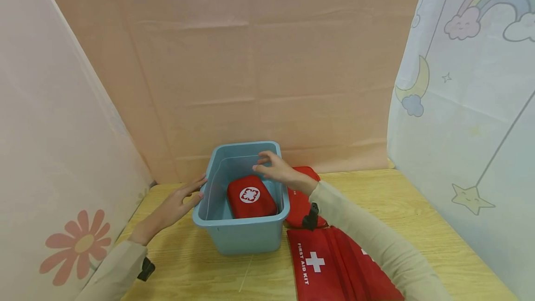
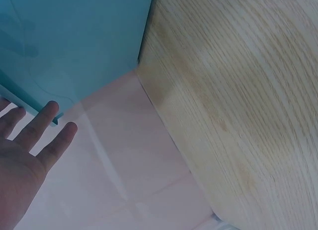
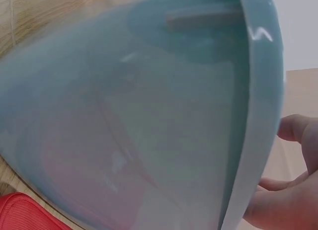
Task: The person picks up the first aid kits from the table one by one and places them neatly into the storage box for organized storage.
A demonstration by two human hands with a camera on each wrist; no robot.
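A light blue plastic bin point(image 1: 242, 238) stands on the wooden table point(image 1: 418, 217). Inside it lies a red hard case point(image 1: 251, 196) with a white emblem. My left hand point(image 1: 196, 190) reaches to the bin's left rim, its straight fingers touching the rim's edge; in the left wrist view the left hand point(image 2: 37, 133) is spread by the teal bin wall point(image 2: 74, 41). My right hand point(image 1: 262, 163) hovers over the bin's right rim with relaxed, slightly bent fingers and holds nothing. In the right wrist view its fingers point(image 3: 293, 190) show beside the bin rim point(image 3: 256, 115).
A second red pouch point(image 1: 302, 206) lies just right of the bin, partly under my right forearm. A flat red bag marked FIRST AID KIT point(image 1: 330, 268) lies at the front. Fabric backdrops close in the back and both sides.
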